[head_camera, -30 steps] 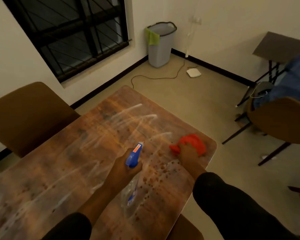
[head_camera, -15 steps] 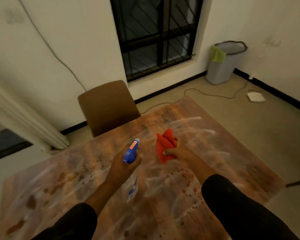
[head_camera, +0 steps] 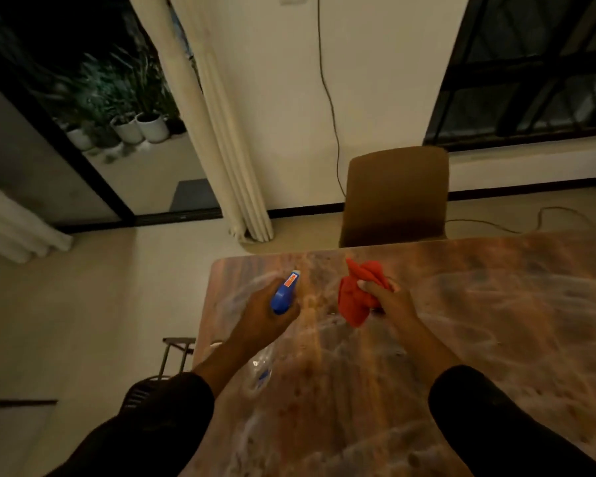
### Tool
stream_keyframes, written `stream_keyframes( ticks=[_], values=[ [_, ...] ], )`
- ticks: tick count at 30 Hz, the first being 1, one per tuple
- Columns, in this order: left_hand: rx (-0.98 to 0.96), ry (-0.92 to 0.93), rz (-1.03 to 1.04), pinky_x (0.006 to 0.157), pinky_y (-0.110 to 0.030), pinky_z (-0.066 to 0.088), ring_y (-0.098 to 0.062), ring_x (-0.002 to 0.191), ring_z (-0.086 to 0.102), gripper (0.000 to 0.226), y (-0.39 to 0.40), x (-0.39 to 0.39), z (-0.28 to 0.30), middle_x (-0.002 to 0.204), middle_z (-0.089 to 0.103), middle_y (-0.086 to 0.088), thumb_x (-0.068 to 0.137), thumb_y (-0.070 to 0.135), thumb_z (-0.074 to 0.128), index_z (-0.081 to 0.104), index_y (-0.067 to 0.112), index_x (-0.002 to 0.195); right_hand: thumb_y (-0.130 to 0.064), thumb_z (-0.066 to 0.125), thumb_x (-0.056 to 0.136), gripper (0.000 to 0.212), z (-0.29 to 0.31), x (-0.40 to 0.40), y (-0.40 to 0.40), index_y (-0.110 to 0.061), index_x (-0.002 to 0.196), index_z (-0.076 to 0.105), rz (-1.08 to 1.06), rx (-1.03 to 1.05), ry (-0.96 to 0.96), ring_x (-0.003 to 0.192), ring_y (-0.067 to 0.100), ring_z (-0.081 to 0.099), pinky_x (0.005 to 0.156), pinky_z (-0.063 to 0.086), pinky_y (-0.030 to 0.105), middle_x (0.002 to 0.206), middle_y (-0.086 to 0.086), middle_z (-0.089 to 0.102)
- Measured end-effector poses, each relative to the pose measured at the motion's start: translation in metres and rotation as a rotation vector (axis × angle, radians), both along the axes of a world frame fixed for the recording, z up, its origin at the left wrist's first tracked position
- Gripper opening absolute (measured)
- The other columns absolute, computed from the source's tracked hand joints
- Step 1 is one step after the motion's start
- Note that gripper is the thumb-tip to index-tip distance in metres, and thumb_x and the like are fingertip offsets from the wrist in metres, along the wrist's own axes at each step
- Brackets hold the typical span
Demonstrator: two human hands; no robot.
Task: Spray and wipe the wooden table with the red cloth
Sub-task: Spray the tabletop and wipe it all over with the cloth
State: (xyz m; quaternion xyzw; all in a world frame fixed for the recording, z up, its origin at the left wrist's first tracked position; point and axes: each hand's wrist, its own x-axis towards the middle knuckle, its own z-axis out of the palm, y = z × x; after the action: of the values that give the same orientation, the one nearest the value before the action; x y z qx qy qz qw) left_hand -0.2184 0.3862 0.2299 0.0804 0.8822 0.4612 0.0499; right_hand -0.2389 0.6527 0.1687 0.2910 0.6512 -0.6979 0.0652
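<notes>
We see a dim room under warm, yellowish indoor light; outside the window (head_camera: 530, 63) and the door (head_camera: 66, 98) it is dark, with only the plants (head_camera: 117, 94) faintly lit. The tabletop (head_camera: 461, 321) gives back pale smeared streaks of glare and a warm orange band near its middle. Both sleeves (head_camera: 496, 425) sink into near black with little detail. The picture is soft throughout, grainy in the dark parts, and the plants look smeared. The wide lens bends the curtain (head_camera: 227, 149) and window frame near the edges.
</notes>
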Motion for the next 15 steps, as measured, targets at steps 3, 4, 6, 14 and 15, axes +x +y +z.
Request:
stream_keyframes(
  ticks=[3, 4, 6, 14, 15],
  values=[
    [0.006, 0.002, 0.037, 0.064, -0.023, 0.054, -0.018, 0.067, 0.064, 0.01, -0.05, -0.006, -0.007, 0.08, 0.068, -0.007, 0.091, 0.017, 0.071, 0.064, 0.016, 0.099, -0.021, 0.091, 0.077, 0.078, -0.012, -0.01, -0.047, -0.016, 0.146, 0.054, 0.135, -0.123, -0.048, 0.119, 0.03, 0.066, 0.099, 0.058, 0.051, 0.133, 0.006, 0.065],
    [0.001, -0.004, 0.048, 0.066, -0.024, 0.056, -0.019, 0.068, 0.066, 0.012, -0.066, -0.008, -0.008, 0.081, 0.07, -0.006, 0.091, 0.018, 0.071, 0.065, 0.017, 0.101, -0.021, 0.093, 0.073, 0.085, -0.015, -0.014, -0.062, -0.017, 0.148, 0.052, 0.175, -0.142, -0.043, 0.12, 0.03, 0.065, 0.101, 0.057, 0.051, 0.134, 0.005, 0.066],
    [-0.016, -0.005, 0.055, 0.065, -0.017, 0.055, -0.015, 0.069, 0.068, 0.013, -0.094, -0.013, -0.012, 0.081, 0.071, -0.003, 0.091, 0.017, 0.071, 0.065, 0.017, 0.102, -0.017, 0.095, 0.07, 0.09, -0.021, -0.019, -0.092, -0.017, 0.148, 0.05, 0.24, -0.094, -0.029, 0.119, 0.029, 0.065, 0.096, 0.059, 0.047, 0.133, 0.004, 0.065],
    [-0.193, -0.062, 0.021, 0.059, -0.015, 0.043, -0.005, 0.052, 0.051, 0.02, -0.169, -0.029, -0.033, 0.063, 0.058, 0.006, 0.089, 0.017, 0.072, 0.056, 0.026, 0.08, -0.034, 0.088, 0.079, 0.061, -0.035, -0.031, -0.153, -0.019, 0.131, 0.061, 0.136, 0.576, 0.069, 0.096, 0.017, 0.06, 0.081, 0.052, 0.033, 0.12, 0.001, 0.069],
    [-0.21, -0.067, 0.015, 0.059, -0.017, 0.043, -0.006, 0.052, 0.05, 0.024, -0.175, -0.03, -0.036, 0.062, 0.057, 0.006, 0.088, 0.017, 0.073, 0.055, 0.026, 0.077, -0.037, 0.088, 0.079, 0.059, -0.035, -0.031, -0.154, -0.02, 0.13, 0.062, 0.11, 0.61, 0.092, 0.096, 0.018, 0.062, 0.082, 0.053, 0.034, 0.119, 0.001, 0.07]
  ],
)
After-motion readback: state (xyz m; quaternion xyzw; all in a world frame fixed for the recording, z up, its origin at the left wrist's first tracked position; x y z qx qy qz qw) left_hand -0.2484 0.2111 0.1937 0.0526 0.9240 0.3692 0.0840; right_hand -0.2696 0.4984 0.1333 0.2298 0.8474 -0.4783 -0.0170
